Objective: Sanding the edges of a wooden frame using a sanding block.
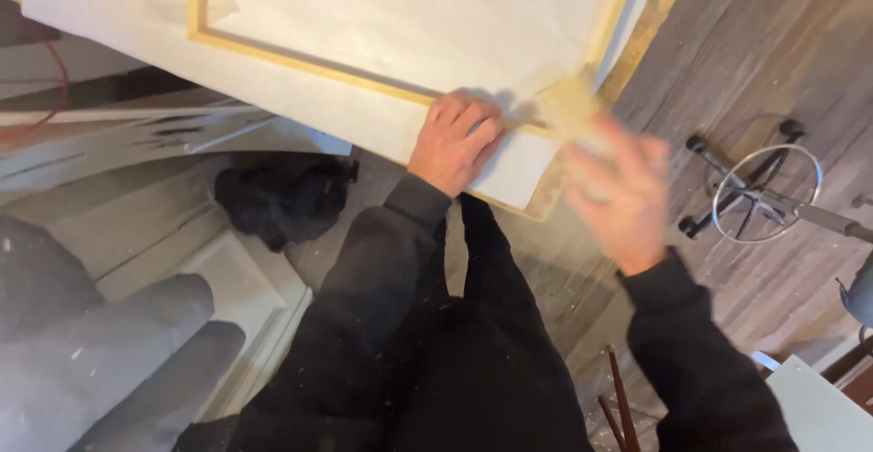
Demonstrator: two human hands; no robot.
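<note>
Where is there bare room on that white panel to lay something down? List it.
The broad middle of the white panel, inside the gold frame strip, is bare. Its near corner is crowded: the left hand presses there and the blurred right hand is beside it.

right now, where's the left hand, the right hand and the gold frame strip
left hand (452,143), head view, on the back of the hand pressed flat on the white panel.
right hand (620,195), head view, on the blurred back of the hand.
gold frame strip (300,61), head view, on its lower run.
</note>
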